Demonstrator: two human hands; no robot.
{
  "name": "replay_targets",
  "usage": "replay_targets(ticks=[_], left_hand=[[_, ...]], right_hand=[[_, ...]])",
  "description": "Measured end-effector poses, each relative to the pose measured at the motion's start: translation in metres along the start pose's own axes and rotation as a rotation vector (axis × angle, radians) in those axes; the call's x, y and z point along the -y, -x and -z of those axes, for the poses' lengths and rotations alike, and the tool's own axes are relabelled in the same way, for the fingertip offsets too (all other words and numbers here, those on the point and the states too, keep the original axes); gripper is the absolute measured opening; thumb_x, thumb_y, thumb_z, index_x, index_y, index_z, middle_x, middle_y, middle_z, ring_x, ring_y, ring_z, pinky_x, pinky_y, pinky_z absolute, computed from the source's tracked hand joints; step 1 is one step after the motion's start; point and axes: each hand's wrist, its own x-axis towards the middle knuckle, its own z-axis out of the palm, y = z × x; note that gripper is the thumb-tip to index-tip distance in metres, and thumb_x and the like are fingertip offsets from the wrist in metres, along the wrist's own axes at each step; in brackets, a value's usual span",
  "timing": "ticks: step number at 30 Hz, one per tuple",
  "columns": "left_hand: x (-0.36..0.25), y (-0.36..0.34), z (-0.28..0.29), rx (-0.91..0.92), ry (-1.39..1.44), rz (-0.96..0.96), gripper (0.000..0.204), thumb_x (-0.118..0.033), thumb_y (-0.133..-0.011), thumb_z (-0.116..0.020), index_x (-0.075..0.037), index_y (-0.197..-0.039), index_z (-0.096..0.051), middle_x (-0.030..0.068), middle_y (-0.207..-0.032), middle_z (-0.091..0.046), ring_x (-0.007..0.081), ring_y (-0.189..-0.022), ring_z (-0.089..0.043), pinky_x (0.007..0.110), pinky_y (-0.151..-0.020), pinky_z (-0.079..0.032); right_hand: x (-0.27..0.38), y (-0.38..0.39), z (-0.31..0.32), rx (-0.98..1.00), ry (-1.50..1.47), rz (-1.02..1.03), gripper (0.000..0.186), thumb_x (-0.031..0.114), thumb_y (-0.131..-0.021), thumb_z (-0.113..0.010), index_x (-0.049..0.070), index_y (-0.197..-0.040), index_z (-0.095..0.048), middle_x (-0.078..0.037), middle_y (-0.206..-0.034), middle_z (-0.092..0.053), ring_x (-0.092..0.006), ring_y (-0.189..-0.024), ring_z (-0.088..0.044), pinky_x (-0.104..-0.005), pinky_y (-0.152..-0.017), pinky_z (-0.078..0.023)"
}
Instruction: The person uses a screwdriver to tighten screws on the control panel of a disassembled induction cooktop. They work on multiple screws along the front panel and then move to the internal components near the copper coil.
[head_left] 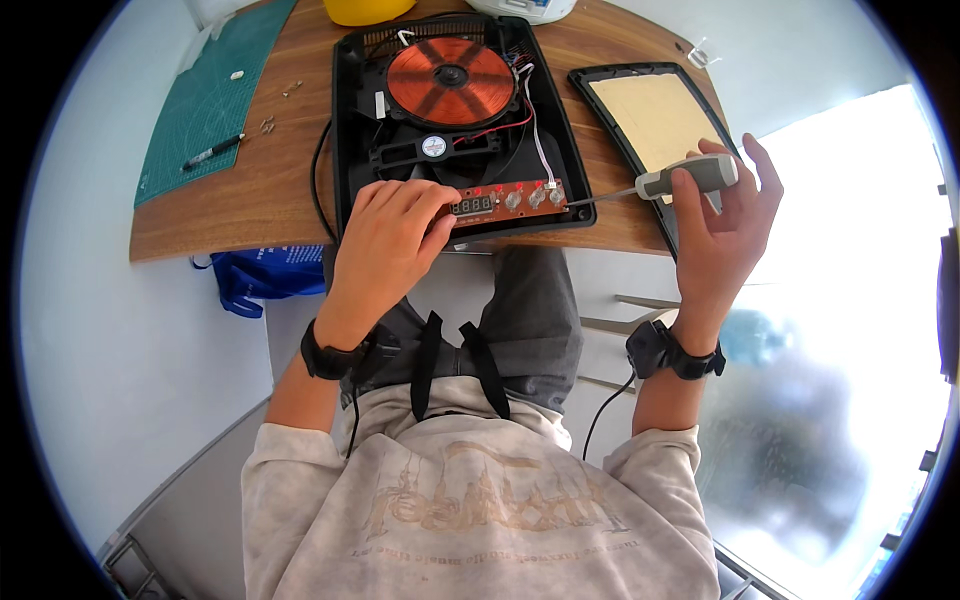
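Note:
An opened induction cooker's black housing [583,190] lies on the table in front of me, with a round copper coil [420,85] inside. Along its near edge is a reddish-brown control board [525,199] with a small digit display, several buttons and a white cable plug. My left hand [385,235] grips the board's left end between thumb and fingers. In my right hand [725,215] is a screwdriver [690,178] with a grey and white handle. Its shaft points left, the tip reaching the right end of the board by the housing's edge.
A black-framed cover panel [640,110] lies on the right. At the left are a green cutting mat [210,100], a black pen [212,152] and several small screws [267,125]. A yellow object [368,10] stands at the back. A blue bag [265,280] sits below the table edge.

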Motion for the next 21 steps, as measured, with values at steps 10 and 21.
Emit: replay_targets(ticks=[10,21], left_hand=[[0.005,0.004,-0.006,0.018,-0.004,0.011,0.021,-0.014,-0.093,-0.068,-0.011,-0.114,-0.066,0.0047,-0.107,-0.069,0.0262,-0.104,-0.063,0.04,-0.1,-0.043],[0.002,0.005,-0.006,0.036,0.012,0.019,0.019,-0.014,-0.094,-0.067,-0.01,-0.113,-0.066,0.005,-0.107,-0.068,0.0268,-0.103,-0.063,0.041,-0.1,-0.043]], right_hand=[[-0.004,-0.004,-0.008,0.044,0.204,0.18,0.042,0.001,-0.085,-0.069,0.008,-0.126,-0.071,-0.01,-0.125,-0.065,-0.0148,-0.1,-0.065,-0.0317,-0.084,-0.06],[0.0,-0.002,-0.01,0.114,0.199,0.27,0.042,0.001,-0.086,-0.077,0.009,-0.127,-0.073,-0.006,-0.114,-0.069,-0.0131,-0.087,-0.064,-0.0277,-0.076,-0.059]])
